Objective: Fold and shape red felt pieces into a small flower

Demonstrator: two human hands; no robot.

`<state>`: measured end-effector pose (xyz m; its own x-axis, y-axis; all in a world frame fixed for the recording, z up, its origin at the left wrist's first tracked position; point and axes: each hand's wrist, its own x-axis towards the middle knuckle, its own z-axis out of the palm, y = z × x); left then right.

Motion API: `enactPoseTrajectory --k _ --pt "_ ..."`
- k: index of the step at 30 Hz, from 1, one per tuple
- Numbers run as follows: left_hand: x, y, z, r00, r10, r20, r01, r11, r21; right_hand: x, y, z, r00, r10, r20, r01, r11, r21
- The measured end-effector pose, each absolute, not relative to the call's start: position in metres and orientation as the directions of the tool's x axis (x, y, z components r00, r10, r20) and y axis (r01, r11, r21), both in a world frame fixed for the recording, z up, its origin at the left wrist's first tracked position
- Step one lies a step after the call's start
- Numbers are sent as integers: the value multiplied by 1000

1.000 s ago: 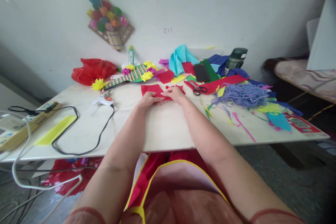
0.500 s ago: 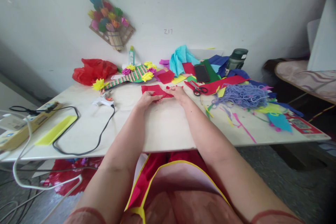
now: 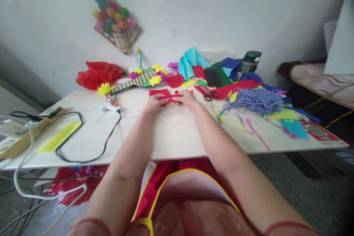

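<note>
A piece of red crepe paper point(image 3: 160, 93) lies at the middle of the table between my hands, its near edge gathered into a narrow fold. My left hand point(image 3: 156, 102) pinches this paper from the left, thumb on top. From the right, my right hand point(image 3: 186, 99) pinches the same edge, its thumb almost meeting the left fingertips. Both hands rest low, close to the tabletop. Some of the paper is hidden under the fingers. Scissors point(image 3: 209, 94) with black handles lie just right of my right hand.
Left stand a glue gun point(image 3: 109, 107) with its cord, a yellow strip point(image 3: 58, 137) and a power strip point(image 3: 45, 125). Behind are a flower-decorated craft point(image 3: 135, 81), a glue bottle point(image 3: 138, 59) and a phone point(image 3: 212, 77). Right lie purple yarn point(image 3: 253, 100) and a dark bottle point(image 3: 249, 62).
My fingertips have drawn closer together, and the red paper's near edge now shows as a narrow fold between them. The rest of the table looks the same.
</note>
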<state>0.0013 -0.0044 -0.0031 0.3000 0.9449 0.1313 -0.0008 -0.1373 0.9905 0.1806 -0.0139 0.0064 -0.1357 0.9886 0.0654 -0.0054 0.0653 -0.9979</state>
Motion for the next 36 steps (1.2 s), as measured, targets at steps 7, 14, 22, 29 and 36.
enactPoseTrajectory --k 7,14,22,29,36 --pt "2 -5 -2 303 943 139 4 -148 989 178 -16 7 -120 991 60 17 63 -998" --pt "1 -4 -3 311 939 146 -46 -138 989 179 -11 3 -110 992 61 -8 61 -998" --pt "-2 -2 -5 367 918 150 -214 -73 974 180 -11 5 -101 994 48 -120 36 -992" --pt "-3 -6 -3 402 905 137 -290 -17 957 182 -13 7 -145 987 74 -231 39 -972" --pt "-5 -5 -3 418 899 134 -300 -3 954 187 -9 3 -246 963 111 -260 45 -965"
